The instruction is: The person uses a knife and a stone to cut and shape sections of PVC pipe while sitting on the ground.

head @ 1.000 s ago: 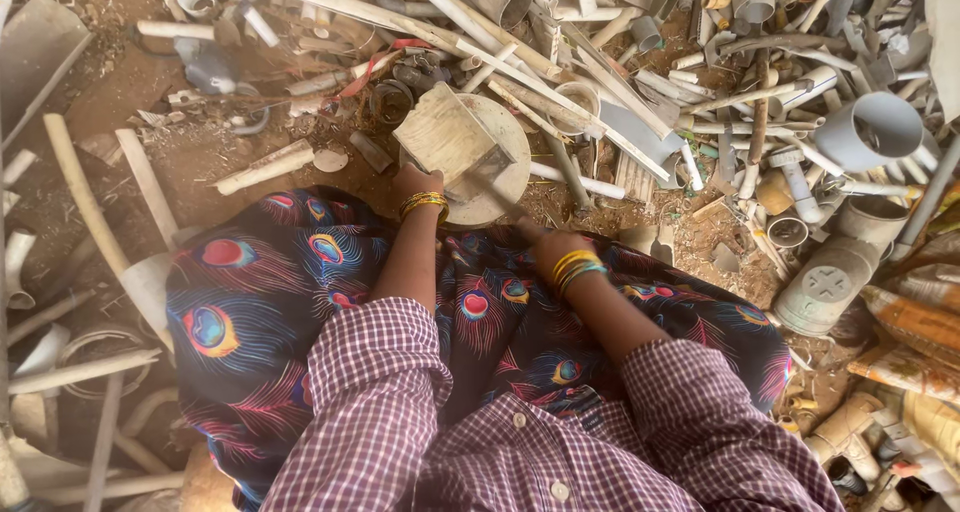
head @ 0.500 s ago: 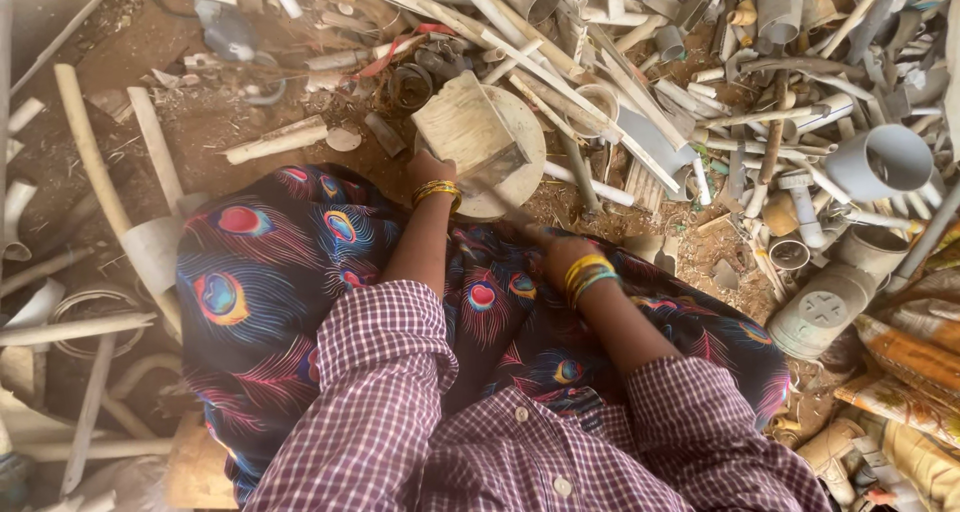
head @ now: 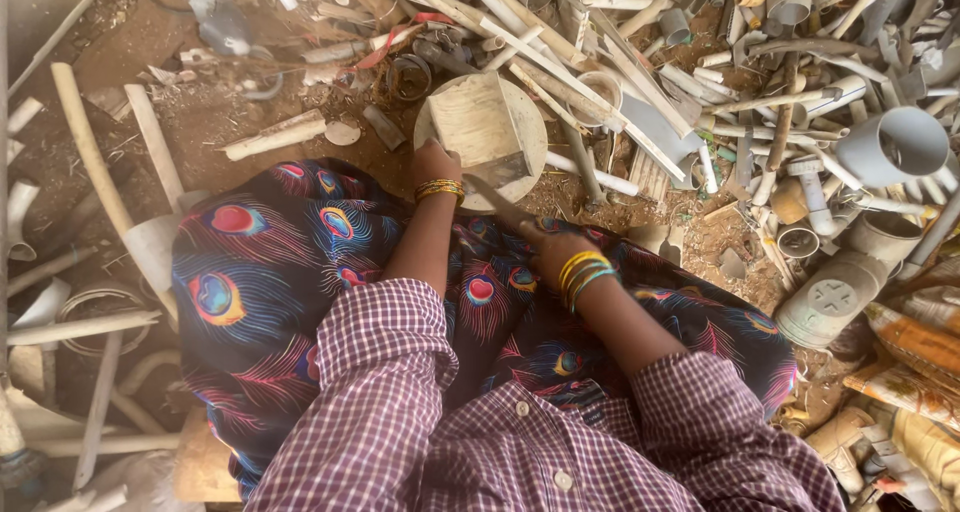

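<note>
Seen from above, the left hand [head: 432, 162], arm stretched forward, rests closed against the near edge of a pale square block [head: 478, 122] that sits on a round wooden disc [head: 530, 132] amid scattered pipe scraps [head: 640, 102]. To its right, the right hand [head: 548, 247] is wrapped tightly around a knife [head: 497, 202], its blade angled up toward the block. The fingers of both hands are mostly hidden.

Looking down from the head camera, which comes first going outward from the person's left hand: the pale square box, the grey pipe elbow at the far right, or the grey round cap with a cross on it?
From the left hand:
1. Pale square box, touching the hand, just to its right on the round block.
2. Grey round cap with a cross, lower right, on the ground.
3. Grey pipe elbow, far right among the pipes.
</note>
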